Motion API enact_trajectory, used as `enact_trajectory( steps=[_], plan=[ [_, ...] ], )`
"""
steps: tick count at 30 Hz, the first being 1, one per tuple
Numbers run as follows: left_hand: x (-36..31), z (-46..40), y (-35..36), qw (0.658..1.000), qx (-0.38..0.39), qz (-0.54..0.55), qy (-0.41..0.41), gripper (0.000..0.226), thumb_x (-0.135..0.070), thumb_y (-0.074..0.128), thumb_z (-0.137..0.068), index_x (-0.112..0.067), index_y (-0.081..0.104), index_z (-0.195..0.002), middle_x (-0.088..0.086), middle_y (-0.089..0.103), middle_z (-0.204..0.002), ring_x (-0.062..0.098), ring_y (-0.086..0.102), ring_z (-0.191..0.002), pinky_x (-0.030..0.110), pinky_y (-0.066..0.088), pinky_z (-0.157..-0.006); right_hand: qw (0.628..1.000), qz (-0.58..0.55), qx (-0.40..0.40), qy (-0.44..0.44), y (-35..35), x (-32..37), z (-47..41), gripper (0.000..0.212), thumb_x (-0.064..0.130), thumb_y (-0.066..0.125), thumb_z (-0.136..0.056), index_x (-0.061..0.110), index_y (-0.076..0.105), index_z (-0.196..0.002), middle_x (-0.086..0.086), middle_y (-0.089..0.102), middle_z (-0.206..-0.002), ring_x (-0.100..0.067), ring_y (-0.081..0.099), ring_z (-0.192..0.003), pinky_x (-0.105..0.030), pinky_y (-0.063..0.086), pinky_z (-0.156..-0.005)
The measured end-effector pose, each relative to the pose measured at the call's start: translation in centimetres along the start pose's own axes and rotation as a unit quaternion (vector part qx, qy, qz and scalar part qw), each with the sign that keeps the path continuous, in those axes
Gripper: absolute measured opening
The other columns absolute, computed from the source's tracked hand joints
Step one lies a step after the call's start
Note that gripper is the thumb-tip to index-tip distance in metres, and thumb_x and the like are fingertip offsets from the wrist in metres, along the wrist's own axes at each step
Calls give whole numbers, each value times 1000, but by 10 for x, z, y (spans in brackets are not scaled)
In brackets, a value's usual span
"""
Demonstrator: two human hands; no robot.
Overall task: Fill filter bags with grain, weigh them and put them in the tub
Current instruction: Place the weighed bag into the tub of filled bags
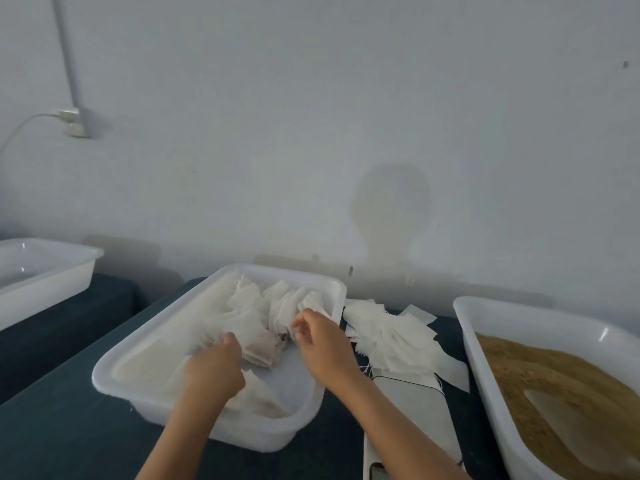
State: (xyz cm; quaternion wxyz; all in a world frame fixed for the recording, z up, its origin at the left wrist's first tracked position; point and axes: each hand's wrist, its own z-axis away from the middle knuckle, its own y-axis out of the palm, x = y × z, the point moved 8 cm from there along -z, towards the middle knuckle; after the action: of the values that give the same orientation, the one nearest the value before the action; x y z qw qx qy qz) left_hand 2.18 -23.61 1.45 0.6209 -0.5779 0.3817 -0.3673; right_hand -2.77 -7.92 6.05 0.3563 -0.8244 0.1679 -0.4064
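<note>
White plastic makes up the tub (114, 370) sitting at the lower middle of the frame on the dark blue table (62, 427). Its long side is running from the lower left up toward the upper right. Filled filter bags (263, 348) are lying in a heap inside it, mostly at the far end, and brownish grain is showing through a few of them.

Both hands are reaching into the tub. The left hand (216, 370) is lying on the bags with its fingers bent down into the pile; I cannot tell if it is gripping one. The right hand (320, 342) is hovering near the tub's right wall, and its fingers are curling around the top of a white bag (313, 304) and pinching it.

Empty filter bags (391, 336) are lying flat in a loose pile on the table just right of the tub. A white scale (408, 407) is sitting below that pile, partly hidden by the right arm. A second tub (465, 327) at the right edge is holding loose grain (554, 386). Another white tub (52, 268) is sitting at the left edge.
</note>
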Motion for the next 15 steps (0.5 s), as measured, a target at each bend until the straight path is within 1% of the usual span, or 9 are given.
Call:
enact_trajectory(
  steps=[2, 3, 5, 6, 8, 10, 11, 13, 15],
  plan=[
    [-18, 11, -31, 992, -109, 64, 1, 35, -19, 47, -92, -13, 33, -123, 1, 59, -109, 20, 58, -100, 28, 43, -78, 998, -9, -48, 49, -29, -29, -7, 18, 14, 43, -95, 18, 59, -104, 5, 62, -103, -11, 56, -89, -26, 46, -78],
    [-32, 17, -44, 983, -149, 109, 14, 28, -17, 44, -93, -14, 35, -120, 0, 60, -107, 20, 57, -100, 29, 44, -78, 995, -5, -66, 76, -43, -45, -9, 19, 13, 43, -95, 18, 59, -102, 5, 62, -103, -12, 56, -90, -27, 45, -76],
    [-68, 31, -64, 958, -198, 193, 72, 19, -18, 41, -96, -17, 39, -115, -3, 61, -106, 17, 57, -98, 28, 45, -79, 988, 8, -87, 131, -69, -78, -11, 20, 13, 41, -95, 18, 59, -102, 4, 63, -105, -13, 56, -92, -27, 43, -75],
    [-89, 40, -69, 946, -203, 227, 112, 16, -21, 40, -97, -18, 41, -113, -5, 61, -104, 15, 58, -95, 28, 45, -78, 984, 14, -85, 156, -80, -95, -11, 21, 11, 40, -95, 17, 59, -103, 2, 63, -107, -14, 56, -94, -28, 43, -77],
    [-136, 57, -68, 920, -190, 277, 202, 14, -24, 40, -97, -22, 42, -111, -7, 62, -99, 14, 59, -89, 28, 45, -75, 978, 40, -54, 198, -99, -124, -10, 23, 8, 40, -92, 13, 58, -105, -3, 62, -111, -20, 55, -101, -30, 45, -83],
    [-179, 70, -56, 903, -167, 286, 273, 13, -25, 38, -97, -23, 42, -109, -7, 64, -96, 14, 58, -87, 28, 44, -73, 972, 102, -8, 214, -114, -146, -7, 22, 8, 42, -91, 8, 59, -104, -7, 62, -112, -24, 56, -102, -34, 46, -86],
    [-196, 72, -47, 901, -154, 281, 292, 12, -26, 37, -97, -23, 42, -108, -6, 64, -95, 13, 58, -85, 28, 44, -73, 966, 137, 16, 219, -120, -154, -4, 23, 9, 42, -91, 5, 60, -105, -9, 63, -112, -26, 57, -102, -36, 47, -87],
    [-223, 67, -29, 904, -133, 271, 304, 12, -26, 36, -98, -22, 42, -107, -5, 63, -98, 12, 55, -82, 25, 42, -69, 951, 195, 67, 232, -125, -169, 2, 28, 9, 42, -90, 0, 61, -109, -16, 63, -114, -32, 58, -104, -41, 48, -89],
    [-243, 56, -14, 911, -116, 259, 298, 14, -23, 35, -99, -19, 45, -109, -2, 63, -101, 11, 50, -78, 21, 36, -60, 933, 236, 118, 245, -123, -185, 7, 31, 7, 42, -90, -1, 60, -114, -17, 61, -119, -32, 58, -108, -41, 47, -93]
  ],
)
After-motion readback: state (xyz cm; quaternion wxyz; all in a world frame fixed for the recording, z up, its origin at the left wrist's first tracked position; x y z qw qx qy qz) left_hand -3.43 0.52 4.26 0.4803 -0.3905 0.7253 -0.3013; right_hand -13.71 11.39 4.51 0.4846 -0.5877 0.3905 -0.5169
